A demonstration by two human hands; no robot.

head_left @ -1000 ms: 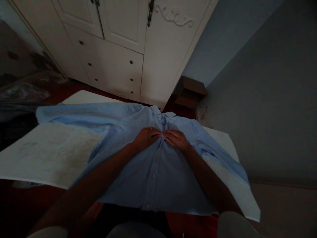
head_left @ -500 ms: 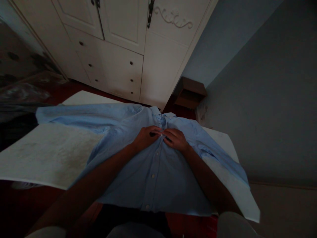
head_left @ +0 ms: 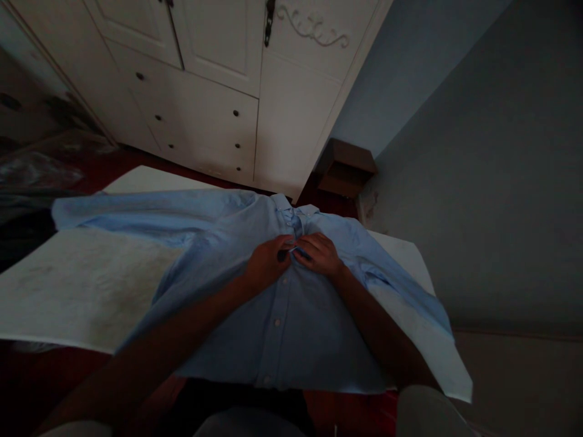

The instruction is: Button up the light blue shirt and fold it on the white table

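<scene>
1. Head view, setting: dim room. A light-blue long-sleeved shirt (head_left: pixel 328 340) lies face up, spread over a white worktop (head_left: pixel 64 297) with brownish staining on its left part.
2. Head view, shirt: collar (head_left: pixel 310 210) points away from the person, hem toward them. One sleeve (head_left: pixel 118 209) runs out to the left; the other (head_left: pixel 410 288) slants down along the right side. Buttons (head_left: pixel 277 322) show on the front strip below the hands.
3. Head view, left hand (head_left: pixel 269 262): fingers bent, tips pinching the front strip a little below the collar.
4. Head view, right hand (head_left: pixel 319 254): fingers curled, tips gripping the strip's other side, just beside the left fingertips. Whether a button sits between the fingers: cannot tell, too small and dark.
5. Head view, beyond the worktop: cream wardrobe (head_left: pixel 291 133) with round dark knobs (head_left: pixel 235 113), a black handle (head_left: pixel 269 23) and scroll relief (head_left: pixel 314 27). To its right, a small brown open-fronted cabinet (head_left: pixel 350 155) near a grey wall (head_left: pixel 483 182).
6. Head view, edges: red floor (head_left: pixel 40 379) below; dark cloth (head_left: pixel 22 227) at far left.
</scene>
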